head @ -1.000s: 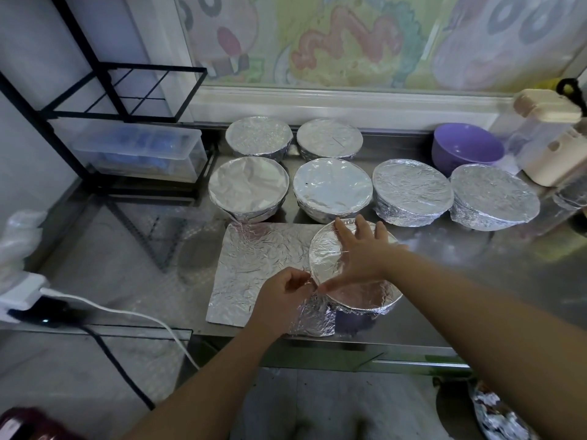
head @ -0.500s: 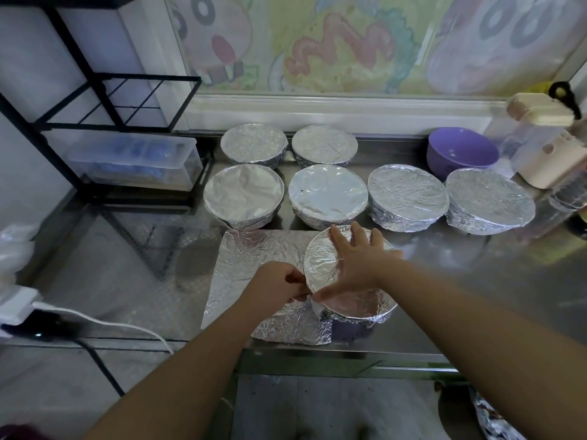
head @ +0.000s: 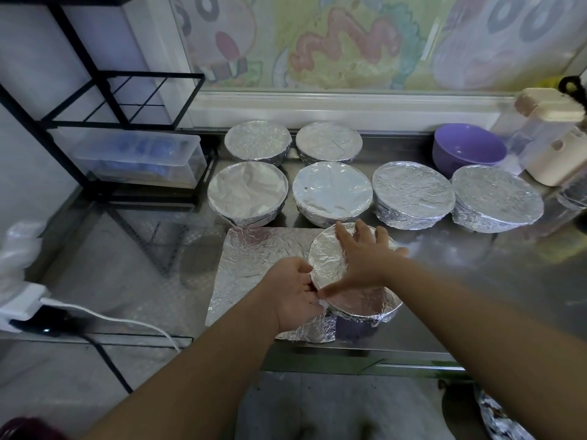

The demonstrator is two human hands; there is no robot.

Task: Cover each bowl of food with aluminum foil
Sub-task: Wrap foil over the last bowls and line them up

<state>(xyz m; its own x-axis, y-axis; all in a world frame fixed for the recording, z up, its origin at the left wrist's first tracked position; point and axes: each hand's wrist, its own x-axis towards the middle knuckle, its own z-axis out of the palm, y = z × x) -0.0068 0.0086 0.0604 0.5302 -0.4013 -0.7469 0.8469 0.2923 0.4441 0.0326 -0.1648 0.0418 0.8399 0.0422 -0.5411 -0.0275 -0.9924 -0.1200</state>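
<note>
Right hand (head: 362,258) flat, fingers spread, pressing foil sheet (head: 254,262) onto bowl (head: 352,328) top. Left hand (head: 292,296) curling round sheet at bowl's left rim, crimping downward. Bowl sitting near counter (head: 476,281) front edge, spare sheet lying leftward. Judging best: pulling taut, crimping round rim bit by bit, avoiding tears, tucking spare under.

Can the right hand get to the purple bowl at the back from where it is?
Probably yes: the purple bowl stands uncovered, but the right hand must leave the foil and pass over the covered bowls in front of it.
</note>
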